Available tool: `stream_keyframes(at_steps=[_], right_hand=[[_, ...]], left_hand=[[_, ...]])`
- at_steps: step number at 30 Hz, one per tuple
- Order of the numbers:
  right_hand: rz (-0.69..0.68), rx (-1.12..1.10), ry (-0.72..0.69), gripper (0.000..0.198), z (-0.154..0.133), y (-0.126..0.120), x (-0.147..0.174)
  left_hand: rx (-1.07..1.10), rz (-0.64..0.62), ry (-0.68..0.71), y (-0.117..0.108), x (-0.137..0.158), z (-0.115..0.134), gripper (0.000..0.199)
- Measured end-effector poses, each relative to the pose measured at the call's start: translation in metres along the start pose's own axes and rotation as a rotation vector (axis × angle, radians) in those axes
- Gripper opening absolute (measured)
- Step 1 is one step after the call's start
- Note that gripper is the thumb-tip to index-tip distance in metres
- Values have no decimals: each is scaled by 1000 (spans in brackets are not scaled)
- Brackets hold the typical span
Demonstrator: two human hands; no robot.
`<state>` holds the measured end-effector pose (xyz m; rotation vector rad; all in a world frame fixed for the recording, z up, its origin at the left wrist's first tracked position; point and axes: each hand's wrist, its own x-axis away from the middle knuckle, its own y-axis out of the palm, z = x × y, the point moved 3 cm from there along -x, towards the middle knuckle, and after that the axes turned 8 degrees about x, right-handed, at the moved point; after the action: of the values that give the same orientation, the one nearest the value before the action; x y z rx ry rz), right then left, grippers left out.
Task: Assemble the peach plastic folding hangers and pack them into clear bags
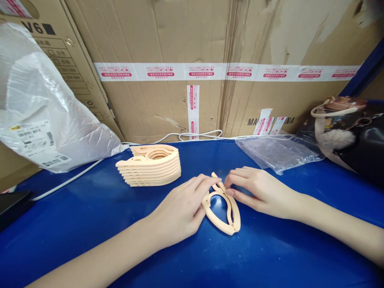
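Observation:
A peach-coloured plastic folding hanger (pixel 236 215) lies on the blue table, folded into a leaf-like loop with its narrow end pointing away from me. My left hand (pixel 181 210) grips its left side, with the fingers reaching over the upper part. On the other side, my right hand (pixel 259 190) pinches the upper right edge between thumb and fingers; the fingertips partly cover the hanger there. Beyond my left hand stands a neat stack of several matching folded hangers (pixel 156 172), touched by neither hand.
Large cardboard boxes (pixel 168 40) wall off the back. At the left are a stuffed white plastic bag (pixel 60 108) and a dark device (pixel 15 206). A white cable (pixel 162 138) runs along the rear edge. A clear plastic bag (pixel 279 154) and a black bag (pixel 369 140) lie at the right.

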<state>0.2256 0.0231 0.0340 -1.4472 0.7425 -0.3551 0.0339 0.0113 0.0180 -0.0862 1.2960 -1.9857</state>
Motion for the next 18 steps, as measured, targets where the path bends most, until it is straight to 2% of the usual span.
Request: stream_keyframes(at_steps=[6,10,15,18], right_hand=[[-23,-297,15,23,4,2,-1],[-35,-546,50,22,5,7,-3],[77,-452,231,25,18,7,-3],[38,-399,373,29,30,7,-2]], left_hand=[[-30,9,-23,2,4,1,65],[-1,-44,-41,6,7,-1,75],[-2,-42,-134,6,5,-4,80],[1,-24,-129,4,2,-3,72]])
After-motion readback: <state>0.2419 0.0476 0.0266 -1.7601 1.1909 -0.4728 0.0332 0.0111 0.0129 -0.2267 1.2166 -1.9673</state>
